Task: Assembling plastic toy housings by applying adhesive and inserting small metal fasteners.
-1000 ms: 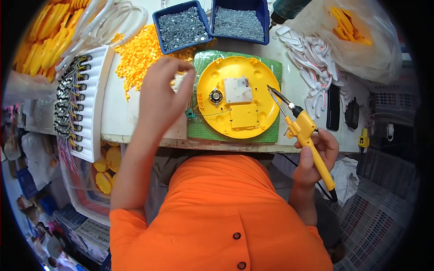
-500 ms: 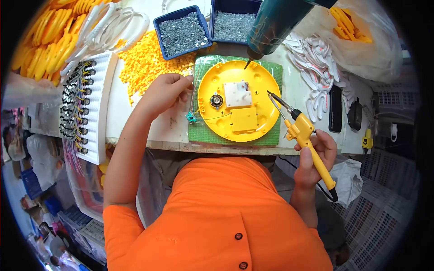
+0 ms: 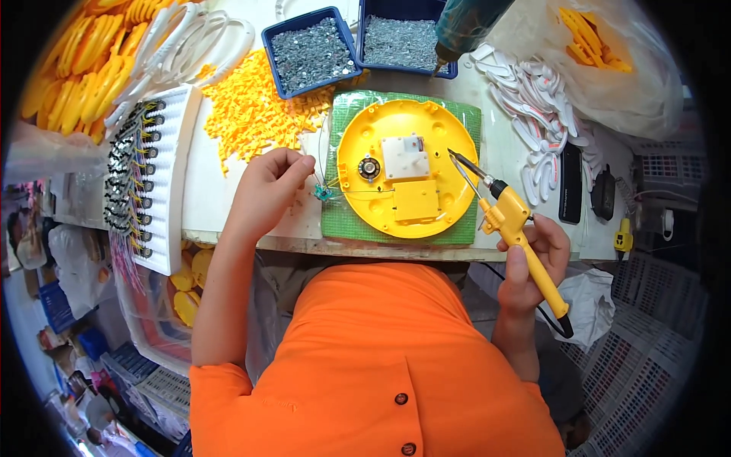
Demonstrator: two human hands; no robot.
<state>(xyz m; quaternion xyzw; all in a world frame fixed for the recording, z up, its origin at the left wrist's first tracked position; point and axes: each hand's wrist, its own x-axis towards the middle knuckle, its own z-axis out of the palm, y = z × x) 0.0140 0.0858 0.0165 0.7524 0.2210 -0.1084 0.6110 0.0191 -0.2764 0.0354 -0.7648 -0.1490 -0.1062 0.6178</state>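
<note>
In my right hand (image 3: 537, 263) is a yellow soldering gun (image 3: 512, 213), fingers wrapped round its grip, its two thin metal tips over the right part of a round yellow plastic shell (image 3: 457, 183). The shell lies open side up on a green mat (image 3: 335, 225). Inside it sit a white motor box (image 3: 405, 158), a small round black speaker (image 3: 368, 168) and a yellow rectangular cover (image 3: 416, 200). My left hand (image 3: 270, 186) is closed in a pinch on what looks like a thin wire, beside a small green circuit board (image 3: 323, 193) at the shell's left edge. Fine wires join board and shell.
Blue bins of screws (image 3: 311, 53) stand behind a heap of small yellow parts (image 3: 247, 103). A power screwdriver (image 3: 461, 34) hangs above the far side. Left is a white foam tray (image 3: 171, 183) of wired speakers; right, a pile of white plastic pieces (image 3: 537, 114).
My left hand has come down and slightly left, nearer the table's front edge. The hanging screwdriver has swung up and away from the shell. My right hand holds the soldering gun almost still.
</note>
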